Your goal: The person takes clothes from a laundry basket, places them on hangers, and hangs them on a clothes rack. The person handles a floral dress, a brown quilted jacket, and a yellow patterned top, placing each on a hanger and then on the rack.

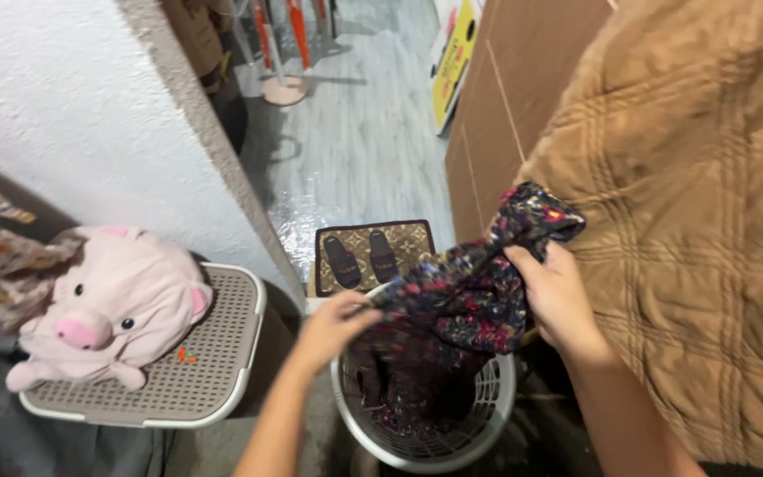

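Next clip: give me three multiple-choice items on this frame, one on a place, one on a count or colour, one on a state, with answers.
1. Where does the pig plush lie?
A. On the grey perforated lid
B. In the basket
C. On the mat

2. How many slippers sit on the mat?
A. One
B. Two
C. Four

3. How is the floral garment held?
A. By the left hand alone
B. By no hand
C. By both hands, over the basket

Answers:
1. A, the pink plush rests on the lid beside the white wall.
2. B, a dark pair lies side by side on the patterned mat.
3. C, the left hand grips its lower edge and the right hand its upper part, with the rest hanging into the white basket.
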